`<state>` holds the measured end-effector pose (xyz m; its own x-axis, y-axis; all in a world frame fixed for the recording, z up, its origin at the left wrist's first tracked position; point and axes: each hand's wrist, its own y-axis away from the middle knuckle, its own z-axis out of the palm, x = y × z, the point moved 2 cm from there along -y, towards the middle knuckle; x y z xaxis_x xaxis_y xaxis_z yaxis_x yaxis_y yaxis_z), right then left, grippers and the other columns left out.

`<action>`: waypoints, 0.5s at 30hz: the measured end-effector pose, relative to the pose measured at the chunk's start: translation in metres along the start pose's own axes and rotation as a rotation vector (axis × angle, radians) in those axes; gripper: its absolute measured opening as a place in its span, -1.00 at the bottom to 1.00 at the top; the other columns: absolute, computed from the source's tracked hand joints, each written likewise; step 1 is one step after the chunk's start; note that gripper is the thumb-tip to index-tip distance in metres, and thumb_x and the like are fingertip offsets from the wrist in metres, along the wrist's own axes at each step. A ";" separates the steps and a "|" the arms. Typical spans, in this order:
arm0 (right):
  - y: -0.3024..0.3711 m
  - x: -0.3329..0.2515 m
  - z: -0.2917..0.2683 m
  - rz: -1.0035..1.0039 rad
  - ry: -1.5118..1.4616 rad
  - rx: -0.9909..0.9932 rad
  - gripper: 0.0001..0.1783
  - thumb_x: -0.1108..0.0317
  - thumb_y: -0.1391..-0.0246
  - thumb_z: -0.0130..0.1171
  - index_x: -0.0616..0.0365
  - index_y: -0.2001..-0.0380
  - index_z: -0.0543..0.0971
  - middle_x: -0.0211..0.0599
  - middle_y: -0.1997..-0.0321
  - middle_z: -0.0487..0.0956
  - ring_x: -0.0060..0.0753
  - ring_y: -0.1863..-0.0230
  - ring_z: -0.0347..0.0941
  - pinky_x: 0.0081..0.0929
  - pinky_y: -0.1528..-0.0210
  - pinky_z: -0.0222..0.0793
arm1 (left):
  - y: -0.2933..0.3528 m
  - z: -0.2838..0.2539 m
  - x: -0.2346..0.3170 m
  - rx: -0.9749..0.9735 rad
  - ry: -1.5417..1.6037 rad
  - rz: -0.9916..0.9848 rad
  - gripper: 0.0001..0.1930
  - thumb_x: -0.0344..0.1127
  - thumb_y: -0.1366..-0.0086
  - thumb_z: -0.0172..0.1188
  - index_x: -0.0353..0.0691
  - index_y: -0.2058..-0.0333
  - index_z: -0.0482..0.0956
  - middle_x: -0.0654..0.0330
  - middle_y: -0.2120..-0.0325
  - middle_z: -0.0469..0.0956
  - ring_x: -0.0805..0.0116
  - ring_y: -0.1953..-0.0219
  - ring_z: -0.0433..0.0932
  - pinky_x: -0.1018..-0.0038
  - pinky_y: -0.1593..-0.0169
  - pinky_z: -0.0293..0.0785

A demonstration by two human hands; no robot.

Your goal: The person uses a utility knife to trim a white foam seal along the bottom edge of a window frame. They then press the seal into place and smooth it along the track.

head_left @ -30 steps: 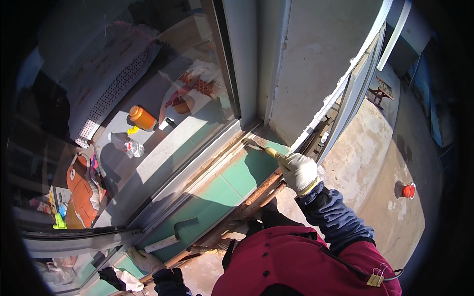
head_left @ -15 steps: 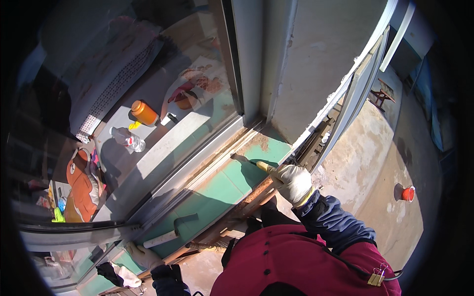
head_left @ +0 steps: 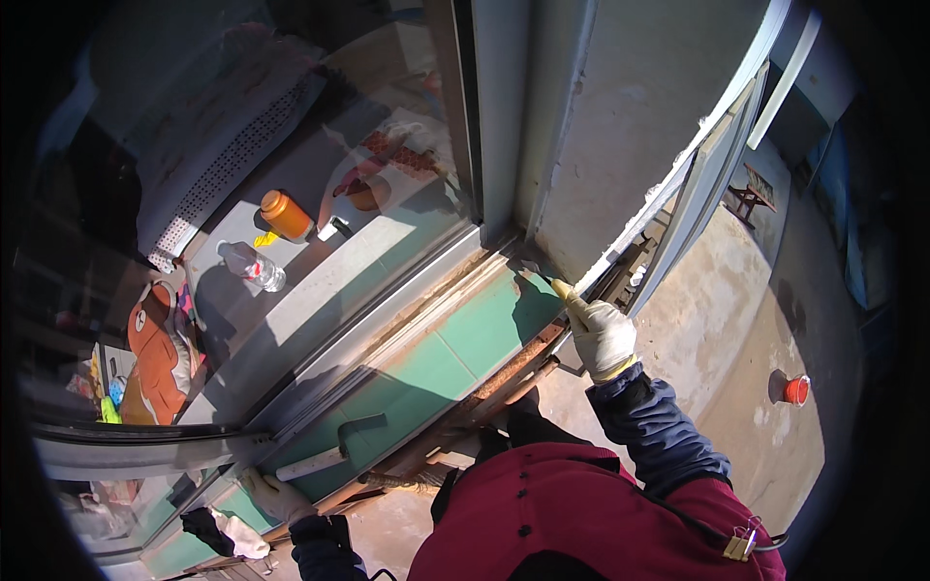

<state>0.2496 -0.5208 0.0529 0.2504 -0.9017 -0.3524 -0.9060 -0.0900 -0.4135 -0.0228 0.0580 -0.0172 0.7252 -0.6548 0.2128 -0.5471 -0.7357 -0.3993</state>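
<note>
My right hand (head_left: 601, 339), in a pale work glove, is closed round a slim tool (head_left: 560, 288) with a yellowish handle. Its dark end reaches the far corner of the green-tiled window sill (head_left: 465, 339), beside the wall; whether that end is a blade or bristles is not clear. My left hand (head_left: 274, 496), gloved too, lies on the near left part of the sill, fingers extended and holding nothing. Just beside it rests a tool with a white tubular handle (head_left: 310, 465) and a dark bent end.
Dusty window tracks (head_left: 426, 320) run along the sill. Behind the glass stand an orange jar (head_left: 284, 215) and a clear bottle (head_left: 254, 266). A black and white cloth (head_left: 232, 535) hangs near my left hand. A red cup (head_left: 796, 390) stands on the ground at right.
My right hand has moved away and slightly right, taking the tool's end to the sill's far corner. Brown debris there no longer shows on the tiles. My left hand stays about where it was.
</note>
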 end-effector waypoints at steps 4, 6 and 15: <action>0.008 -0.011 0.008 -0.055 -0.021 -0.040 -0.70 0.30 -0.25 0.27 -0.21 -0.02 0.76 -0.26 0.61 0.49 -0.13 0.56 0.54 -0.18 0.50 0.46 | 0.001 0.001 -0.001 0.009 -0.014 0.002 -0.54 -0.41 -0.44 -0.05 -0.49 -0.22 0.53 -0.24 -0.28 0.47 -0.19 -0.40 0.35 0.09 -0.48 0.21; 0.003 -0.010 0.018 -0.100 0.009 -0.072 -0.73 0.28 -0.28 0.23 -0.18 0.00 0.75 -0.25 0.61 0.50 -0.09 0.56 0.54 -0.16 0.49 0.47 | 0.000 0.002 -0.003 -0.010 0.010 -0.012 -0.54 -0.40 -0.44 -0.05 -0.49 -0.22 0.53 -0.24 -0.29 0.46 -0.19 -0.40 0.35 0.10 -0.48 0.21; 0.017 0.009 -0.004 0.113 -0.018 -0.051 -0.58 0.33 -0.29 0.26 -0.34 -0.18 0.70 -0.23 0.52 0.56 -0.13 0.50 0.58 -0.21 0.44 0.49 | 0.001 -0.002 0.003 0.002 0.000 -0.003 -0.53 -0.38 -0.45 -0.04 -0.47 -0.24 0.52 -0.22 -0.30 0.46 -0.18 -0.39 0.36 0.09 -0.47 0.24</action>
<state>0.2353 -0.5320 0.0458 0.1516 -0.8995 -0.4099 -0.9450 -0.0103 -0.3269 -0.0216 0.0547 -0.0154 0.7267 -0.6529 0.2136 -0.5444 -0.7370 -0.4005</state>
